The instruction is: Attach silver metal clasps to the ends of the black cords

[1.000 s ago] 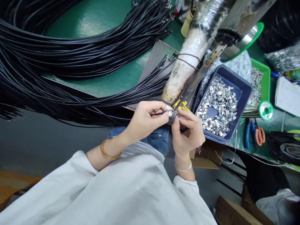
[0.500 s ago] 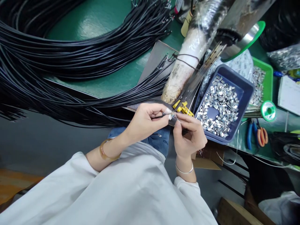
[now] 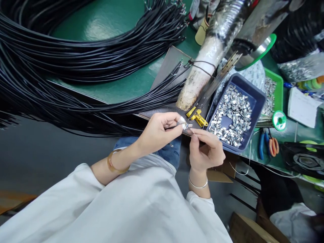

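Observation:
My left hand [image 3: 162,131] is closed in a pinch around a black cable, white wrapping on its fingertips. At the cable's end a small metal connector [image 3: 187,126] sticks out beyond the thumb and forefinger. A short gap to the right, my right hand [image 3: 206,148] pinches thumb against forefinger. Something thin and pale shows at those fingertips, too small to make out. Just above the hands lies a yellow tool [image 3: 197,116]. Beside my right hand stands a dark blue bin [image 3: 258,98] holding many small metal connector shells [image 3: 234,111].
Long bundles of black cables [image 3: 101,60] cover the left of the green table [image 3: 111,23]. A plastic-wrapped duct [image 3: 197,77] slants down from above. To the right are a green tray [image 3: 278,84], a solder spool [image 3: 279,120], blue-handled pliers [image 3: 262,145] and orange-handled pliers [image 3: 273,146].
My right hand's fingertips have drawn slightly away from the cable end, and the metal connector shows more plainly. My left hand keeps its hold. The view has shifted a little to the right.

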A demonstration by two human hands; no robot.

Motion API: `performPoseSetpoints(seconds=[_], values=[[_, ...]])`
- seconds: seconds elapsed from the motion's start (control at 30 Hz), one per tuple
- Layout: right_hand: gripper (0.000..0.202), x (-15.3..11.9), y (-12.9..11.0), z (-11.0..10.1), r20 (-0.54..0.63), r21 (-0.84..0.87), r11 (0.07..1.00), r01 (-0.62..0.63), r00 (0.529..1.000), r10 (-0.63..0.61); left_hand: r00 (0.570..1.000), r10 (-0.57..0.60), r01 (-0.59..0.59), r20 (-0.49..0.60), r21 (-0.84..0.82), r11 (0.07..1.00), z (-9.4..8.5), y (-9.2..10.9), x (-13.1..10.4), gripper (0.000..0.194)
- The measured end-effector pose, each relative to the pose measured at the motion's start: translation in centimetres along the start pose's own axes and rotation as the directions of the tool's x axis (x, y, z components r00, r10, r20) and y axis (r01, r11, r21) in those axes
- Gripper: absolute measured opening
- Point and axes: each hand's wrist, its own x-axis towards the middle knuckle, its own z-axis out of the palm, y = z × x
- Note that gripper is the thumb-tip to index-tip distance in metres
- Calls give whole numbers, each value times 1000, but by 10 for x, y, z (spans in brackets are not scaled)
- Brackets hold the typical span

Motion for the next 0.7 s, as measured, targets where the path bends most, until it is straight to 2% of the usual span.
performPoseSetpoints(seconds=[0.1, 0.17, 0.4, 0.6, 0.7], values=[[15, 0, -1, 2, 11, -46, 994, -100, 995, 100, 1000, 6, -6, -26, 1, 1000, 2, 0, 0, 15], [14, 1, -2, 4, 28, -60, 991, -118, 992, 120, 998, 35, -34, -54, 19, 999, 4, -1, 0, 16], [16, 6, 1, 12, -13, -109, 992, -60, 998, 59, 981, 151, -131, -124, 155, 979, 7, -8, 2, 13], [19, 12, -1, 13, -34, -92, 995, -45, 999, 42, 971, 190, -165, -145, 166, 972, 7, -7, 4, 13], [19, 11, -3, 11, -24, -64, 997, -39, 999, 37, 975, 169, -151, -146, 128, 980, 5, -6, 5, 14]])
